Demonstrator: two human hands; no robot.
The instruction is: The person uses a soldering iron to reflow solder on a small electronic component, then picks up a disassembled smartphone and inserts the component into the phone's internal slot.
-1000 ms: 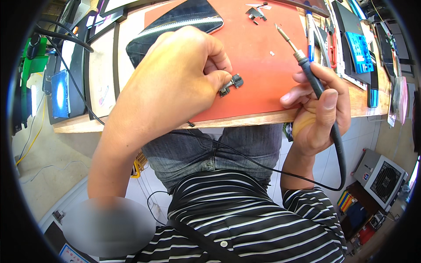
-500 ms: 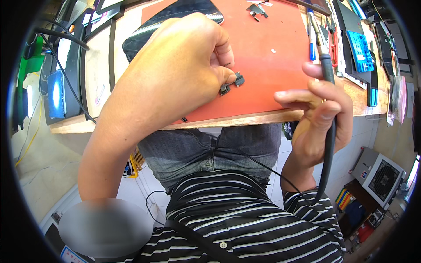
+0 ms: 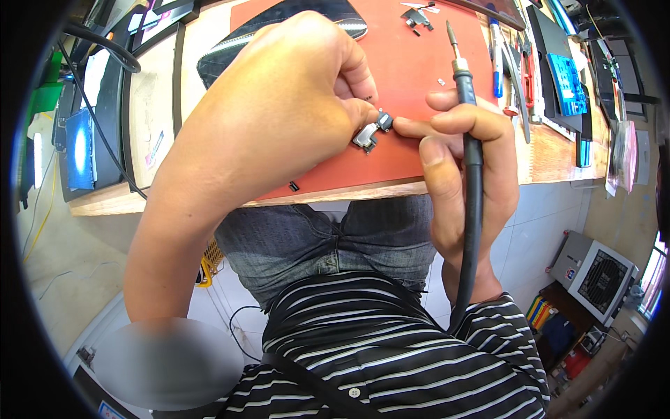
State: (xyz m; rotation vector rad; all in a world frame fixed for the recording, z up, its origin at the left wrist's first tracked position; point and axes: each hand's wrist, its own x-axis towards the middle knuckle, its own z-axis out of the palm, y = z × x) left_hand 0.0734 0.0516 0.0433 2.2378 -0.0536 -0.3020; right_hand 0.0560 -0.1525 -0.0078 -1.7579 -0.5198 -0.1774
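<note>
A small black and silver electronic part (image 3: 366, 137), perhaps a phone component, lies over the red mat near the table's front edge. My left hand (image 3: 307, 84) reaches across from the left, its fingers closed and its thumb and fingertips at the part's upper side; the grip itself is partly hidden. In my right hand (image 3: 481, 160) is a soldering iron (image 3: 470, 98) with a black handle and cable, its metal tip pointing up and away from the part. The right forefinger stretches out to the part's right end and seems to touch it.
A dark, shiny phone-like panel (image 3: 230, 49) lies behind my left hand on the red mat (image 3: 412, 77). Other small parts (image 3: 417, 17) sit at the mat's far side, and a tiny black piece (image 3: 294, 186) near its front edge. Pens (image 3: 497, 63) and a blue holder (image 3: 567, 84) stand right.
My right hand has moved left with the soldering iron, bringing the forefinger to the electronic part. The part has turned, showing more of its silver face. My left hand has barely moved.
</note>
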